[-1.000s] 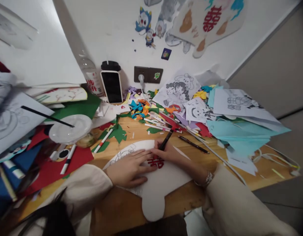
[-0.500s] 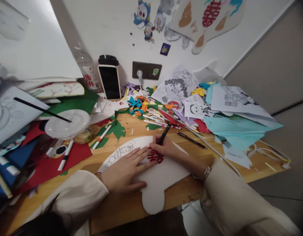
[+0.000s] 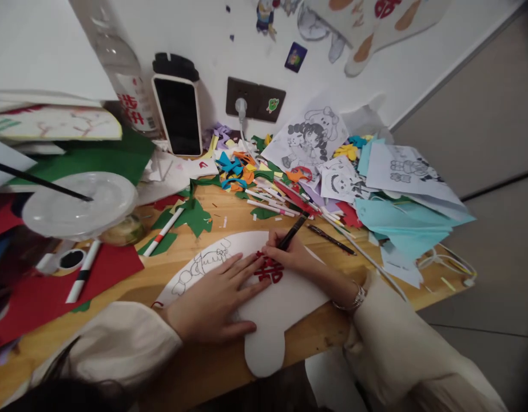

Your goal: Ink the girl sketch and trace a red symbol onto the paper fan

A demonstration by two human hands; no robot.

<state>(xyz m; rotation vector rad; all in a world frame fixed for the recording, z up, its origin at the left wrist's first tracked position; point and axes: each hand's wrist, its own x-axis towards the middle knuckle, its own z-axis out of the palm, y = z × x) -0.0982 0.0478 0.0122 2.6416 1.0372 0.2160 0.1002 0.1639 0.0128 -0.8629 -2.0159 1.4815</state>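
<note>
A white fan-shaped paper cutout (image 3: 264, 353) with a rounded handle lies on the wooden table. Outlined figures run along its left side, and a red double-happiness character (image 3: 272, 273) sits near its middle. My left hand (image 3: 216, 297) rests flat on the cutout with fingers spread, their tips at the red character. Gripped in my right hand (image 3: 285, 250) is a black pen (image 3: 294, 229), slanted up to the right. Its tip is hidden behind my fingers, close to the top of the red character. A second dark pen (image 3: 331, 238) lies just beyond my right hand.
Coloured paper scraps (image 3: 235, 171) and several white markers (image 3: 274, 206) are heaped along the wall. A lidded cup (image 3: 79, 203) with a black straw stands left, near a phone (image 3: 178, 117) and a bottle (image 3: 128, 86). Drawings and blue paper (image 3: 409, 220) lie right.
The view has tilted down and shifted, so the wall items sit higher and the cup lies further left. Both hands stay on the cutout, the pen still in my right hand.
</note>
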